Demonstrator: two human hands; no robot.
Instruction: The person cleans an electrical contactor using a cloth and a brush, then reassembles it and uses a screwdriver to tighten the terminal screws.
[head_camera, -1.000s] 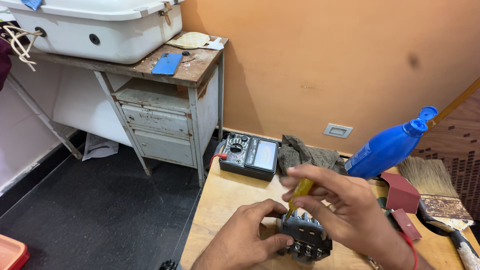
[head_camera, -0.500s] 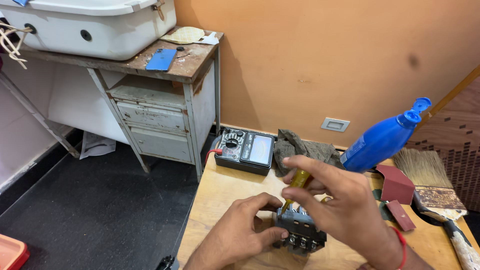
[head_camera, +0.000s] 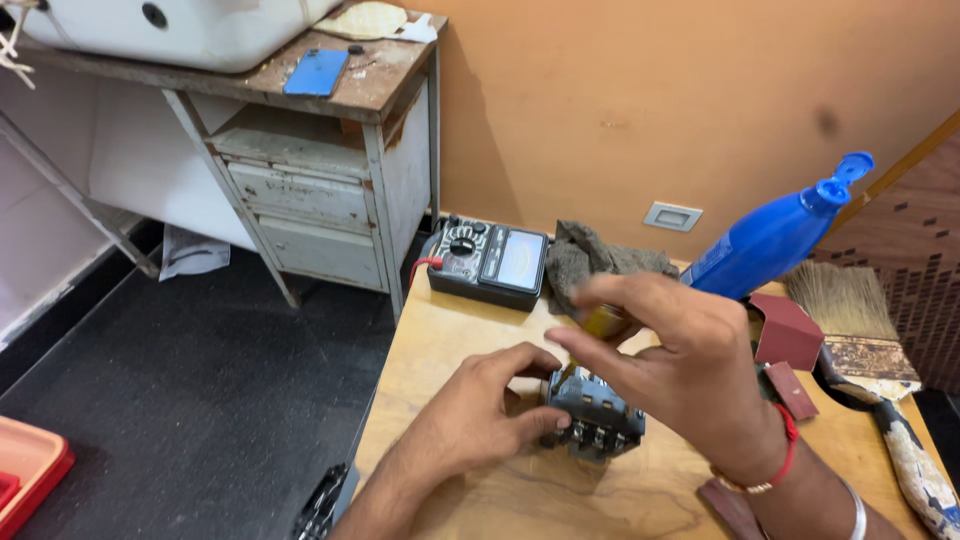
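A dark grey electrical block with screw terminals sits on the wooden table. My left hand grips the block from its left side, thumb and fingers around it. My right hand is above the block, fingers closed on the yellow handle of a screwdriver that points down into the block's top. The screwdriver's shaft is mostly hidden by my fingers.
A black analog multimeter and a grey rag lie at the table's far edge. A blue bottle, a red box and a paintbrush are on the right. An old metal desk with a blue phone stands left.
The view has shifted slightly down and closer. My right hand keeps working the screwdriver on the block; its fingers have turned around the handle. My left hand stays on the block.
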